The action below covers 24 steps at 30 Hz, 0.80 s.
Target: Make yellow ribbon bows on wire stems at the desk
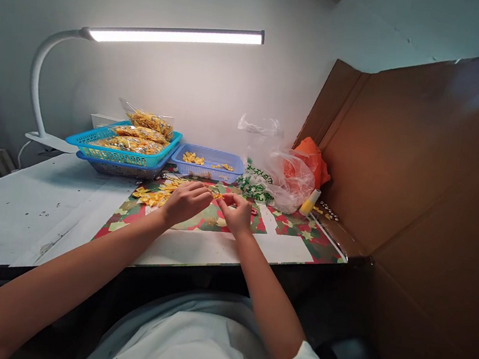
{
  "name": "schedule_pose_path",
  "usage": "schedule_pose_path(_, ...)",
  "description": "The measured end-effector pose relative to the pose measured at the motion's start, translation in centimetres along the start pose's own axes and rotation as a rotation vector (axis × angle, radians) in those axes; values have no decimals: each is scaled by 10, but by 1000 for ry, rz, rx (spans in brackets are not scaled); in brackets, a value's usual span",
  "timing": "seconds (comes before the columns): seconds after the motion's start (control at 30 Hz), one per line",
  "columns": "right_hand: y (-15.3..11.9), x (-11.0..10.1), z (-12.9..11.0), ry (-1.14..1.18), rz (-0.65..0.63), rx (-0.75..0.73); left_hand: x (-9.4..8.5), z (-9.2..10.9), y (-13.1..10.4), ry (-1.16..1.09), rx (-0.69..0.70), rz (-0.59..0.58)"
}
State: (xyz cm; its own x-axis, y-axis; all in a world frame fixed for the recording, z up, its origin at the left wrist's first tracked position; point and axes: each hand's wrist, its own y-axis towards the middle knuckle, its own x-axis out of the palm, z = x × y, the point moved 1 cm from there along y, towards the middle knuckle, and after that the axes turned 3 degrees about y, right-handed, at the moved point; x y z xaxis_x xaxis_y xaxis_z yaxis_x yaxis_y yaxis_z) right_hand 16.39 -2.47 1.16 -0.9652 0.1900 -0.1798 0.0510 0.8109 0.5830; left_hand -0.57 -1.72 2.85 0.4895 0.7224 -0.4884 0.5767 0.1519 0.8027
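Observation:
My left hand [189, 202] and my right hand [237, 214] meet over the middle of the patterned sheet, fingers pinched close together. Between their fingertips shows a small yellow ribbon piece [216, 196], mostly hidden by the fingers. Beside and behind my left hand lies a loose pile of yellow ribbon bows [151, 197], partly covered by that hand. A pinkish-red object [254, 211] shows just past my right hand; its kind is unclear.
A turquoise basket [127, 158] of bagged yellow pieces stands back left, beside a blue basket [209, 171] with a few bows. Plastic bags [283, 179], a yellow-white bottle [309, 202] and tall cardboard [426, 169] are at right. A lit lamp [174, 35] hangs above.

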Motion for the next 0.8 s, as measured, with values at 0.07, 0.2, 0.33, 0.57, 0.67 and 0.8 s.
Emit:
schedule_pose_path(0.07,0,1,1,25,9,2,0,3,1,-53,-6,14)
schedule_pose_path(0.2,0,0,3,63,63,23,-3,5,1,-137,-325,154)
schedule_pose_path(0.33,0,0,3,54,88,-26,1,5,1,-289,-493,-7)
schedule_pose_path(0.57,-1,-1,0,-21,58,-46,6,8,4,-330,-444,-147)
schedule_pose_path(0.67,-1,-1,1,-17,54,-31,5,8,5,-343,-417,-152)
schedule_pose_path(0.8,2,0,4,74,51,29,5,7,6,-440,-516,-119)
